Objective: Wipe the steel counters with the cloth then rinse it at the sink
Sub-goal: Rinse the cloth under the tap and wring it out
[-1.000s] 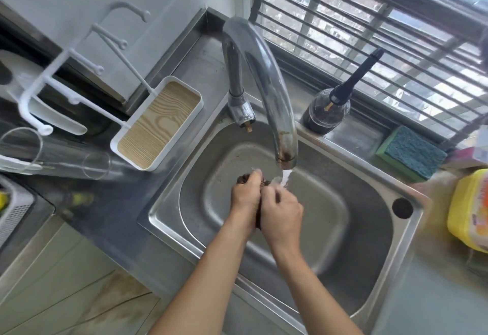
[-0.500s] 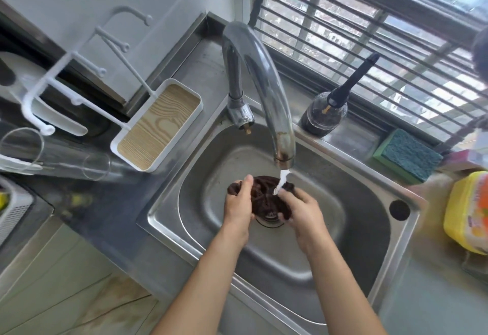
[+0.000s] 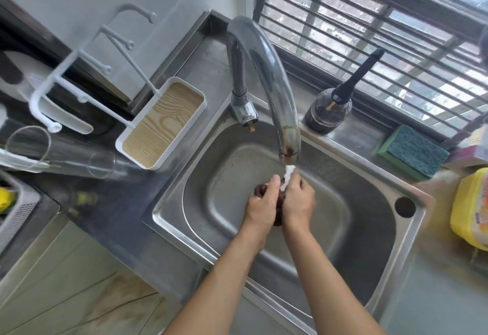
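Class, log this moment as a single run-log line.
stage: rinsing | left hand and right hand: grip dark cloth | tap: running | place: over sink

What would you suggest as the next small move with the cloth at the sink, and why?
Probably open the bunch a little and turn it under the stream. The left hand and right hand press the dark cloth tightly together, so water from the tap lands mostly on the fingers, barely reaching the folds.

Cloth [image 3: 277,204] in sink [image 3: 369,218], under faucet [image 3: 274,91]
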`<state>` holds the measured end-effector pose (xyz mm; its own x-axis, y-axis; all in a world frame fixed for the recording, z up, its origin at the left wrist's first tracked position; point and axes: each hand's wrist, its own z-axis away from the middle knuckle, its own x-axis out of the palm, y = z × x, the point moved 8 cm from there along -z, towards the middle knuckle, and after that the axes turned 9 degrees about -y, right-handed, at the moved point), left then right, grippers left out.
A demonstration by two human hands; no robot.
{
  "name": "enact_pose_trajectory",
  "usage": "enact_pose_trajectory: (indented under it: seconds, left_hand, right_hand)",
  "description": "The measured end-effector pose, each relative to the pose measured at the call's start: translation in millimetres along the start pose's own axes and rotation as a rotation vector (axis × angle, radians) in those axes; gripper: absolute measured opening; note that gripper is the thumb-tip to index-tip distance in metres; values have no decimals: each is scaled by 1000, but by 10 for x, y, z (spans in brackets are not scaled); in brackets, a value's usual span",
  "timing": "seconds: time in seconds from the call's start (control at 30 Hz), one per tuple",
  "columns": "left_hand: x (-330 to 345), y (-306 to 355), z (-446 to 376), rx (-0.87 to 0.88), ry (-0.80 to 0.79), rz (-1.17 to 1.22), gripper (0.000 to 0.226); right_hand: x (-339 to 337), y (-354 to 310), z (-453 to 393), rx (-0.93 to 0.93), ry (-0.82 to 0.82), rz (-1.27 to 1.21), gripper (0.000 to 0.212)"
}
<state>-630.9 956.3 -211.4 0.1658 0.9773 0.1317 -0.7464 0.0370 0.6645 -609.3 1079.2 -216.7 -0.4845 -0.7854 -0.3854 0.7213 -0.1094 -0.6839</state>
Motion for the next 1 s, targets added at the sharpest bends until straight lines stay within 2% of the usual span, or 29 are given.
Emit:
enact_pose_trajectory:
  seconds: [0.07,0.17,0.23,0.33,0.4,0.43,0.5,0.57,0.6,0.67,0.73,0.8,0.87,1.0]
  left_hand:
    - [-185,81,-103,-28,73,-24,49]
    - [-403,133,-155,-110,186,-12,49]
    - [-321,106,-104,-116,141,16,42]
    - [-6,56,9,-80,-38,-38,31]
    - [98,31,-14,-65,-120,-89,33]
    - [66,45,-48,-64,-107,-91,40]
    - [-78,92,-129,-76,-19,-66,52]
    - [-217,100,-158,-84,74,14,49]
    - [-212,83,-141,-102,71,62,45]
    - [-87,-13,-93,-148,-42,51,39]
    - [43,-135,-53,-166,-184,-29,34]
    - [81,-147,-56,-141,-253,-58,32]
    - [7,-120,-109,-129,-224,-38,36]
    - [-212,-171,-221,-241,-79,276,40]
  right_hand:
    - [70,-73,280,-182,-28,109,43]
    - [263,-182,809,-478,-181,186,37]
    - [214,-170,653,-435,-97,150,40]
    - [-34,-2,52,-81,102,28,46]
    - [-109,63,-129,71,67,3,47]
    - [-92,37,-74,62,29,16,45]
    - [26,-97,244,-121,-31,89,39]
    - [127,-256,612,-321,-80,136,37]
    - [129,-282,642,-354,-68,166,38]
    - [62,-204,354,-234,-20,179,44]
    - [-63,-23,-8,-19,24,90,44]
    - [-126,100,-173,106,26,-32,45]
    - [-89,201,-206,166,-33,-173,44]
    - [135,371,26,349,-367,-472,23]
